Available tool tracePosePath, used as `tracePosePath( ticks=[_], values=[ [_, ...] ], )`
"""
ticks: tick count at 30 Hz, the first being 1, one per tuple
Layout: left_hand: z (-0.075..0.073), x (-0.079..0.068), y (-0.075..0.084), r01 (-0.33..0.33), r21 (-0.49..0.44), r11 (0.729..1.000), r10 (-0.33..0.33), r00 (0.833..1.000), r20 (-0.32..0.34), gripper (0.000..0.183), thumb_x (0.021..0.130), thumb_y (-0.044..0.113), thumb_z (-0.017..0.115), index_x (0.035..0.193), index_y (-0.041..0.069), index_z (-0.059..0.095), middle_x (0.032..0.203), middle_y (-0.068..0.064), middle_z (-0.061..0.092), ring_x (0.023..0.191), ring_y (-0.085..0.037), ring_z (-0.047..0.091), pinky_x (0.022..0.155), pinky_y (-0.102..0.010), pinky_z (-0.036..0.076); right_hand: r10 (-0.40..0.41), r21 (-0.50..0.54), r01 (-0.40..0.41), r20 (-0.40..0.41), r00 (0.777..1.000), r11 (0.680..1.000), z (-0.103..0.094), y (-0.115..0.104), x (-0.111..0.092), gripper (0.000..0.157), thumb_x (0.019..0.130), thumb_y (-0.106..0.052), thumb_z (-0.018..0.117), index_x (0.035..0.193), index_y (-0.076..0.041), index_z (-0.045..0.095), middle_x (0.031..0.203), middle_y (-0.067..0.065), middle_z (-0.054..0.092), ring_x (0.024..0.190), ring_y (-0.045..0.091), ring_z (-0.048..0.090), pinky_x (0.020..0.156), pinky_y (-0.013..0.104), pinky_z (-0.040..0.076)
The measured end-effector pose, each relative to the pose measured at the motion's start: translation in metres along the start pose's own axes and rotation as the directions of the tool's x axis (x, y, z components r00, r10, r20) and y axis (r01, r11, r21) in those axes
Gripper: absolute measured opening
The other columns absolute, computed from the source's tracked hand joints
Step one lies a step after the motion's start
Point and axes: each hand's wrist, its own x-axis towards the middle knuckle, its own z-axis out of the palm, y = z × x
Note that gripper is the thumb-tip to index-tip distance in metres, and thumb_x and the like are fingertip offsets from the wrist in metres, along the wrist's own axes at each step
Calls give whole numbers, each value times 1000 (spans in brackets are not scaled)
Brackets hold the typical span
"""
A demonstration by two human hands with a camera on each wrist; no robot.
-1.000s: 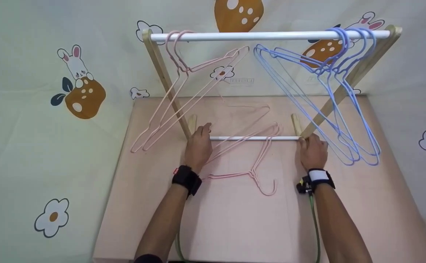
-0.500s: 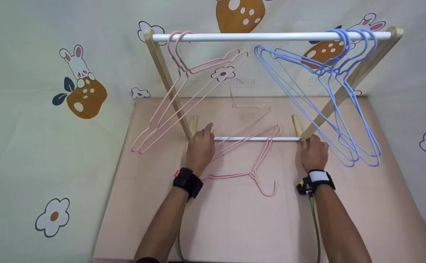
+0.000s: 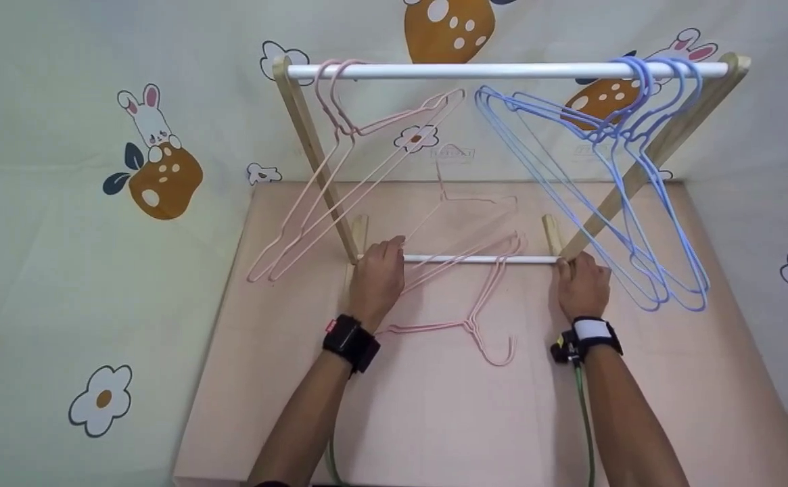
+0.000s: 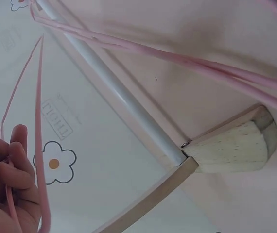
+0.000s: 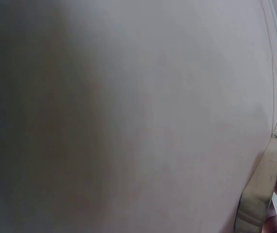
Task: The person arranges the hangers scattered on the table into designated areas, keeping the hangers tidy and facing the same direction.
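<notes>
Head view: left hand [image 3: 377,279] pinches a pink hanger [image 4: 38,111].
Right hand [image 3: 584,288], partly hidden, seems to grip the rack [image 3: 475,70].

Thin pink hanger [image 4: 39,126], tilted

The left hand [image 3: 377,283] holds a pink hanger [image 3: 443,197]. The right hand [image 3: 584,289] grips the rack [image 3: 297,101] by its low bar [image 3: 532,260]. Two pink hangers [image 3: 355,131] and some blue hangers [image 3: 613,133] hang up top. More pink hangers [image 3: 469,325] lie on the worktop [image 3: 448,426].
</notes>
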Motion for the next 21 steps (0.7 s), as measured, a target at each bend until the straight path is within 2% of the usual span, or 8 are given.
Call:
tracePosePath(
  ticks=[4,11,21],
  values=[
    [-3,-2,2,-16,13,1000,16,1000,-16,19,105,-2,70,124,-3,72,98,-15,75,85,-29,74,70,-39,63,14,5,-14,18,1000,1000,-1,-1,-1,37,116,-25,55,130,8,61,147,30,60,134,55,49,113,64,38],
    [-19,1,11,-15,51,999,17,999,-30,18,106,4,72,123,0,74,96,-12,76,80,-26,73,61,-35,59,0,0,-1,11,1000,1000,-1,-1,-1,38,116,-25,55,131,9,60,148,30,59,134,57,49,111,66,39],
    [-42,3,18,-46,61,997,52,993,-108,13,106,8,73,116,2,77,91,-10,78,69,-22,66,52,-32,51,-6,-10,6,0,1000,1000,-2,-2,0,35,115,-23,56,121,11,62,141,33,62,130,55,52,117,62,35]
  ],
)
